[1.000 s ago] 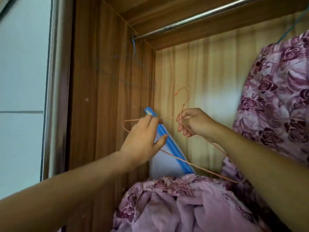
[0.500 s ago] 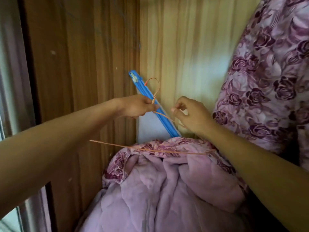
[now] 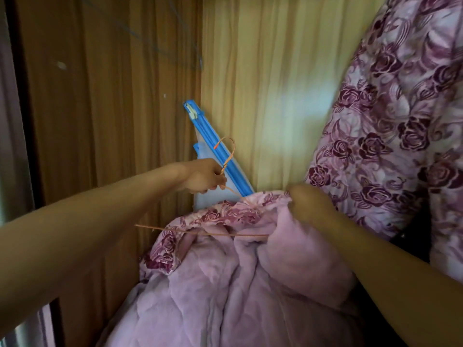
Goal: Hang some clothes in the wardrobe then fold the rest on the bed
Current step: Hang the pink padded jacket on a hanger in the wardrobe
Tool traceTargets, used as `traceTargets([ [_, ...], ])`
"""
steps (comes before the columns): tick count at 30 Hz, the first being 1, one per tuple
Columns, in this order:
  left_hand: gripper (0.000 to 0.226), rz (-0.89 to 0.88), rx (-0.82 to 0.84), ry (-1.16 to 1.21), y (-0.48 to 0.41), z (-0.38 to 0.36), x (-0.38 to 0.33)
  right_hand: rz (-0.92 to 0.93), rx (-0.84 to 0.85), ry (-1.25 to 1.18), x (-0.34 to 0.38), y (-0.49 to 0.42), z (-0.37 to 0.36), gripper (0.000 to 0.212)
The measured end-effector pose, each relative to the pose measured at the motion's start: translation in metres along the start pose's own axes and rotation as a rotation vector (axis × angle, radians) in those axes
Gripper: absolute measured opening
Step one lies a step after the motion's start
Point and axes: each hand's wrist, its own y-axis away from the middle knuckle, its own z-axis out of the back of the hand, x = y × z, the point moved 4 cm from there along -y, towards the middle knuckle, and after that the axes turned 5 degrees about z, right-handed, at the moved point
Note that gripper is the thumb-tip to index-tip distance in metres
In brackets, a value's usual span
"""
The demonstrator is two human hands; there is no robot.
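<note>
A person reaches with both bare arms into a wardrobe, over a heaped pink quilt [image 3: 225, 284] that fills the near floor of it. A thin wire hanger [image 3: 228, 161] lies tilted over that heap, its bottom bar across the folds and one shoulder running down into the flowered hem. The left hand [image 3: 204, 177] has its fingers curled tight round the twisted neck just under the hook. The right hand [image 3: 309, 204] rests on the quilt's top edge beside the buried shoulder; blur hides whether its fingers grip anything. A pull from here looks likely to snag the wire in the fabric and bend it. The hook could also catch the blue-edged plastic bag [image 3: 206, 134] leaning just behind it in the corner. Flowered cloth [image 3: 388, 146] crowds the right, in front of the pale back panel [image 3: 263, 96]. No rail is in view.
</note>
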Motion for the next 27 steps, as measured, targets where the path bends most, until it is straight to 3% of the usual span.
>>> traceTargets([
  [3, 0.024, -0.055, -0.103, 0.166, -0.012, -0.022, -0.009, 0.053, -0.292, -0.184, 0.012, -0.005, 0.042, 0.030],
  [6, 0.010, -0.138, -0.203, 0.363, -0.021, -0.043, -0.029, 0.170, -0.397, -0.401, 0.037, -0.005, 0.072, 0.035],
  [8, 0.022, -0.149, -0.230, 0.448, -0.023, -0.053, -0.037, 0.172, -0.355, -0.474, 0.047, -0.004, 0.077, 0.031],
  [11, 0.023, -0.107, -0.271, 0.463, -0.025, -0.063, -0.028, 0.107, -0.121, -0.665, 0.039, -0.004, 0.068, 0.017],
  [14, 0.037, -0.098, -0.321, 0.531, -0.024, -0.065, -0.017, 0.077, 0.018, -0.698, 0.025, -0.005, 0.053, 0.043],
  [17, 0.030, -0.159, -0.265, 0.588, -0.024, -0.067, -0.021, 0.144, 0.124, -0.439, 0.030, -0.006, 0.031, 0.110],
  [18, 0.026, -0.180, -0.219, 0.598, -0.024, -0.068, -0.022, 0.159, 0.121, -0.412, 0.033, -0.006, 0.025, 0.116],
  [21, 0.013, -0.162, 0.021, 0.617, -0.023, -0.061, -0.005, 0.194, 0.032, -0.402, 0.030, -0.009, 0.006, 0.081],
  [22, 0.021, -0.131, 0.066, 0.581, -0.025, -0.055, 0.009, 0.197, 0.003, -0.383, 0.029, -0.008, 0.003, 0.071],
  [25, 0.053, 0.053, -0.037, 0.323, -0.028, -0.031, 0.058, 0.182, -0.047, -0.367, 0.023, -0.009, -0.003, 0.064],
  [27, 0.040, 0.150, 0.006, 0.186, -0.027, -0.031, 0.086, 0.187, -0.048, -0.358, 0.019, -0.012, -0.005, 0.064],
])
